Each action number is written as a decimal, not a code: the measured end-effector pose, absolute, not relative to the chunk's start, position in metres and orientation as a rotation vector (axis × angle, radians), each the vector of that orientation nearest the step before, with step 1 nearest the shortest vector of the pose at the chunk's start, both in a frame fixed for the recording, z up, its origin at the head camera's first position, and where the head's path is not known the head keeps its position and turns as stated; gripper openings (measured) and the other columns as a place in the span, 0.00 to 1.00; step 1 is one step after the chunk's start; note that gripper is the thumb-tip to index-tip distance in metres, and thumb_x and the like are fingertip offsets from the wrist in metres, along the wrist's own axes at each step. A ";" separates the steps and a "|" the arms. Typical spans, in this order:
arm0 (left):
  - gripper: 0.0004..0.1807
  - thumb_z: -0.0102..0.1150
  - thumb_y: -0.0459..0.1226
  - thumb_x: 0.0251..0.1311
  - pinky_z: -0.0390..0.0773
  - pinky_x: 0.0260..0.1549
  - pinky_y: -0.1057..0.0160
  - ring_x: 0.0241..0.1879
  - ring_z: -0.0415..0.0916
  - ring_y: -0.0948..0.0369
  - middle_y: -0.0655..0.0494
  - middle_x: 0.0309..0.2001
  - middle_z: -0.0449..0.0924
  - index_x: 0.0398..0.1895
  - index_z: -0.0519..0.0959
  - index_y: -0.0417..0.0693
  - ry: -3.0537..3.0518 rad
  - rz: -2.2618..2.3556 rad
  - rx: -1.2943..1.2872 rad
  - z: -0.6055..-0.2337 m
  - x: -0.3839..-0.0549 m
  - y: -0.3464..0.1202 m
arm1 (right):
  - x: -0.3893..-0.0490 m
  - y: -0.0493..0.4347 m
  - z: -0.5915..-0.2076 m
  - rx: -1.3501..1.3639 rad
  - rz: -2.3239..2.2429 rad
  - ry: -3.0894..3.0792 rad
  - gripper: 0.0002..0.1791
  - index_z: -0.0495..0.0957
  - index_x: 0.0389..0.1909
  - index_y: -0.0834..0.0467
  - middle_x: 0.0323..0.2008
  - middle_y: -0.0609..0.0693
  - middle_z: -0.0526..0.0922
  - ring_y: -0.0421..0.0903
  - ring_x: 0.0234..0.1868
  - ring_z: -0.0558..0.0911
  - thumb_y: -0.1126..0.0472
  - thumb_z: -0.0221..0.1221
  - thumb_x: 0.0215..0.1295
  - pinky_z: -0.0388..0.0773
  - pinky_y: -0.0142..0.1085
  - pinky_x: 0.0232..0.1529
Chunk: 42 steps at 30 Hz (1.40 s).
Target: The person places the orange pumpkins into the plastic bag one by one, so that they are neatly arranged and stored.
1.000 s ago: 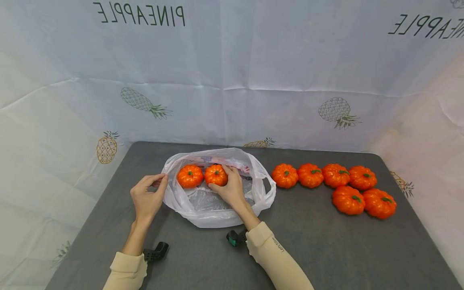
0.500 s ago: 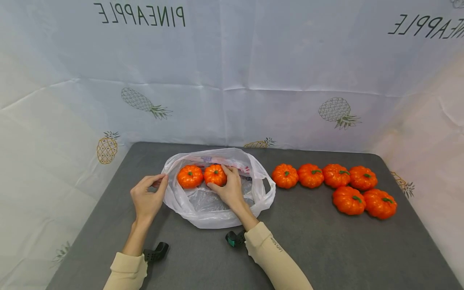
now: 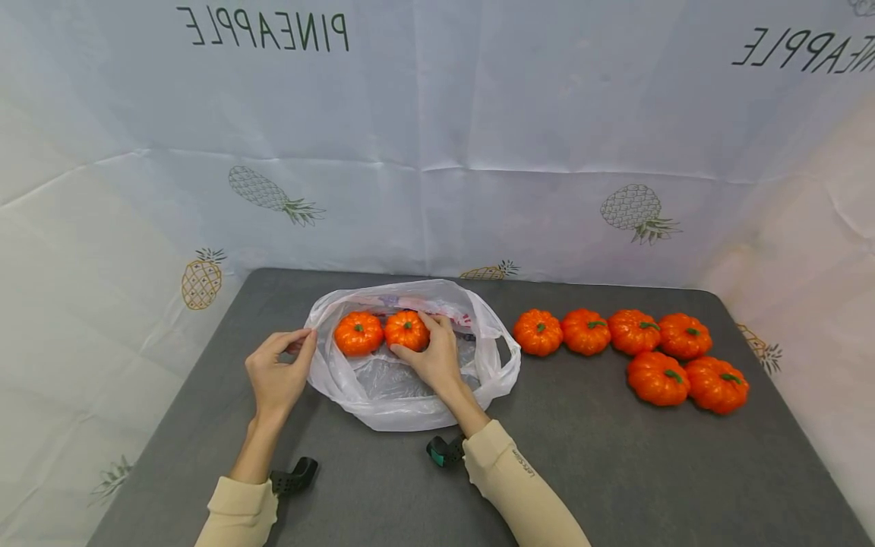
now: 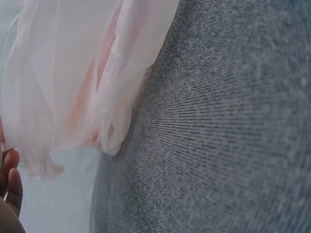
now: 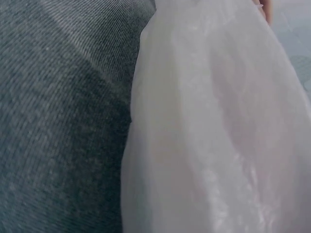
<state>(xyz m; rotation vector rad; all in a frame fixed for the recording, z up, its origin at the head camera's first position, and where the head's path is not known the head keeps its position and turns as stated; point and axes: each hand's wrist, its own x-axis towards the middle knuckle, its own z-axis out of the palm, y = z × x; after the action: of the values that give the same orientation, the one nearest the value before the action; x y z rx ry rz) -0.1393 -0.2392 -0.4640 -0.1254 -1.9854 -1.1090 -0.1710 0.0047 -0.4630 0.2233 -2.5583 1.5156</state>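
Observation:
A white plastic bag [image 3: 403, 414] stands on the table with its mouth spread wide. At the bag's left rim, my left hand [image 3: 279, 372] pinches the plastic between thumb and fingertips; the left wrist view shows its fingers [image 4: 13, 179] at the bag's edge. My right hand [image 3: 437, 357] reaches inside the bag and grips a small orange pumpkin [image 3: 405, 331] with thumb and fingers. Just left of it, a second pumpkin [image 3: 358, 333] lies in the bag. The bag's side [image 5: 194, 121] fills much of the right wrist view and hides the right hand's grip there.
Several more orange pumpkins [image 3: 537, 332] sit right of the bag, in a back row with two in front [image 3: 658, 377]. The grey table [image 3: 383, 494] meets a white pineapple-print cloth [image 3: 437, 114] behind it. Black wrist devices [image 3: 294, 475] are on both wrists.
The right hand and the pumpkin it grips have shifted only very slightly. The left hand, the bag and the other pumpkins look the same.

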 end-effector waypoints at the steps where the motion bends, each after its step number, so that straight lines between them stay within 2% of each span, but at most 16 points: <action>1: 0.03 0.71 0.23 0.53 0.71 0.35 0.84 0.29 0.72 0.83 0.38 0.25 0.85 0.31 0.88 0.31 -1.983 -1.109 -0.126 -0.464 -0.139 -0.239 | -0.171 0.005 -0.462 0.228 1.514 -2.556 0.41 0.75 0.65 0.68 0.55 0.65 0.77 0.60 0.58 0.79 0.56 0.78 0.51 0.78 0.53 0.64; 10: 0.02 0.71 0.23 0.52 0.71 0.34 0.84 0.29 0.72 0.82 0.38 0.24 0.84 0.30 0.88 0.32 -1.972 -1.108 -0.122 -0.464 -0.140 -0.238 | -0.167 0.009 -0.455 0.261 1.481 -2.537 0.39 0.77 0.63 0.68 0.57 0.64 0.80 0.61 0.59 0.80 0.56 0.78 0.51 0.76 0.54 0.64; 18: 0.04 0.71 0.18 0.48 0.70 0.33 0.83 0.28 0.71 0.79 0.35 0.23 0.83 0.28 0.87 0.28 -1.937 -1.081 -0.114 -0.459 -0.138 -0.232 | -0.160 0.015 -0.444 0.332 1.503 -2.496 0.36 0.80 0.61 0.66 0.57 0.62 0.83 0.60 0.59 0.81 0.56 0.77 0.51 0.76 0.55 0.62; 22: 0.03 0.69 0.17 0.48 0.70 0.34 0.84 0.28 0.71 0.80 0.33 0.23 0.82 0.28 0.86 0.26 -1.927 -1.089 -0.122 -0.449 -0.133 -0.227 | -0.155 0.025 -0.435 0.370 1.528 -2.469 0.35 0.80 0.62 0.63 0.58 0.60 0.84 0.57 0.60 0.81 0.56 0.77 0.52 0.78 0.52 0.60; 29: 0.03 0.69 0.18 0.49 0.70 0.34 0.83 0.28 0.71 0.81 0.34 0.23 0.82 0.27 0.86 0.27 -1.926 -1.092 -0.118 -0.450 -0.134 -0.228 | -0.141 0.050 -0.420 0.368 1.635 -2.417 0.35 0.79 0.63 0.63 0.60 0.60 0.82 0.58 0.61 0.80 0.58 0.77 0.53 0.78 0.55 0.63; 34: 0.03 0.69 0.18 0.49 0.70 0.33 0.83 0.28 0.71 0.80 0.34 0.23 0.82 0.27 0.86 0.27 -1.928 -1.087 -0.109 -0.454 -0.135 -0.230 | -0.132 0.066 -0.410 0.367 1.683 -2.380 0.36 0.78 0.65 0.61 0.61 0.58 0.81 0.53 0.62 0.80 0.59 0.77 0.54 0.77 0.50 0.66; 39: 0.03 0.70 0.18 0.49 0.70 0.34 0.83 0.28 0.71 0.80 0.34 0.23 0.83 0.28 0.86 0.27 -1.928 -1.075 -0.105 -0.454 -0.133 -0.231 | -0.122 0.085 -0.402 0.365 1.752 -2.302 0.35 0.78 0.65 0.62 0.62 0.58 0.79 0.57 0.66 0.77 0.63 0.76 0.54 0.74 0.45 0.69; 42: 0.03 0.70 0.18 0.49 0.70 0.34 0.83 0.28 0.71 0.80 0.34 0.23 0.83 0.28 0.86 0.27 -1.929 -1.071 -0.105 -0.453 -0.133 -0.232 | -0.117 0.099 -0.401 0.346 1.731 -2.253 0.35 0.79 0.63 0.62 0.61 0.58 0.80 0.57 0.65 0.78 0.67 0.77 0.52 0.74 0.40 0.68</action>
<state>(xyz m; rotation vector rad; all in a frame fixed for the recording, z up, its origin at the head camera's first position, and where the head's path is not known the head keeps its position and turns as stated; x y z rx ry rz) -0.1329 -0.2315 -0.4530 -0.1053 -1.9294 -1.0706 -0.1165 0.0994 -0.4011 0.3457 -2.2529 1.7311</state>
